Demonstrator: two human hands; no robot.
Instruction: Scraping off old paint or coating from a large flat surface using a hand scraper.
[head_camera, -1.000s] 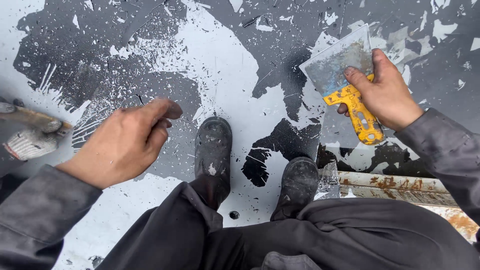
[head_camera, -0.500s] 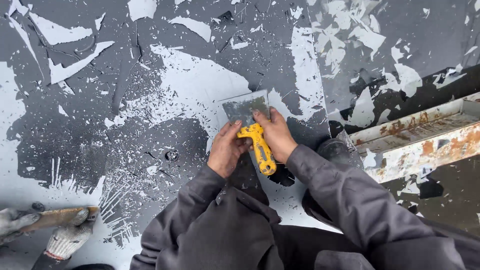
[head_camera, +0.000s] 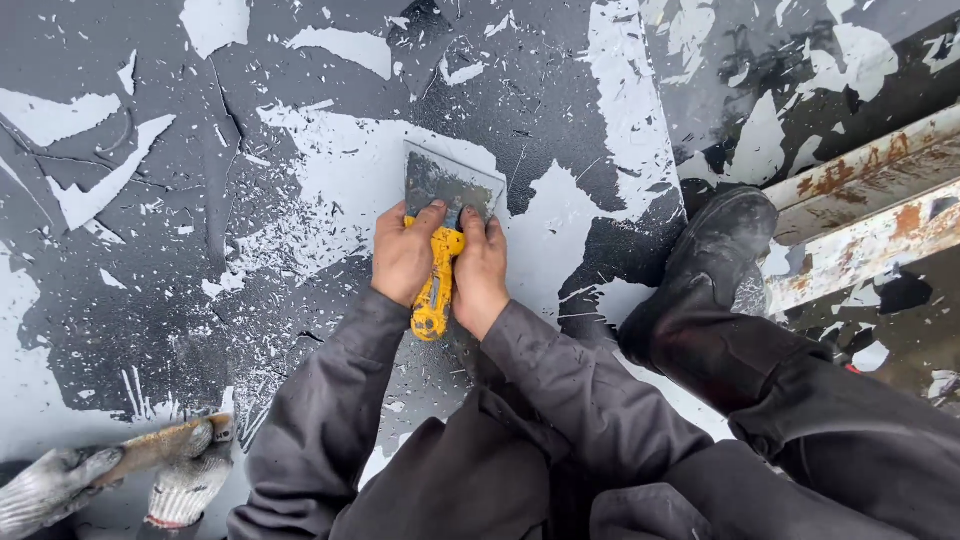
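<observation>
Two surfaces fill the view: dark grey painted floor (head_camera: 130, 300) with white flaked patches, and a rusty white metal beam (head_camera: 860, 215) at right. Black boot (head_camera: 705, 265) stands beside the beam. Gloved hands of another person (head_camera: 120, 475) sit at lower left. Left hand (head_camera: 403, 258) and right hand (head_camera: 480, 272), fingers curled tight, grip the yellow-handled scraper (head_camera: 438, 285); its wide metal blade rests on the floor.

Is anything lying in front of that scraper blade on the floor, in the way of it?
Nothing solid shows. Both the left hand and right hand grip the yellow scraper; ahead of its blade lie only a bare white patch, loose paint flakes and dark grey coating.
</observation>
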